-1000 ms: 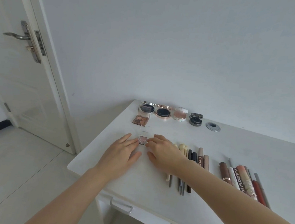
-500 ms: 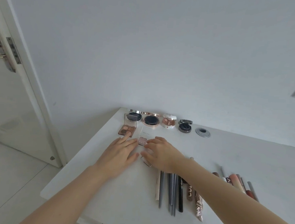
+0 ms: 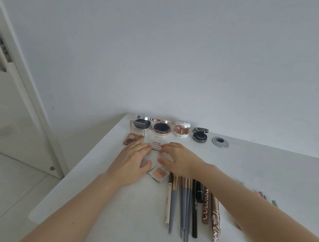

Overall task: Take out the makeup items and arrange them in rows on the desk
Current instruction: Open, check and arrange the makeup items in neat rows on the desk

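Both hands flat on desk [image 3: 265,167], fingers spread, gripping nothing. Left hand [image 3: 131,158] and right hand [image 3: 178,160] fingertips pinch-nudge small glitter pan [image 3: 155,145] from either side, likely squaring it beside brown palette [image 3: 133,138], below compacts [image 3: 161,128]. Pencils [image 3: 188,205] lie parallel, own row.

Four round compacts [image 3: 180,131] along the bench's [image 3: 265,177] far edge, three square eyeshadow pans [image 3: 159,173] nearer, about nine pencils and brushes [image 3: 186,203] in a row, two hands [image 3: 130,159].
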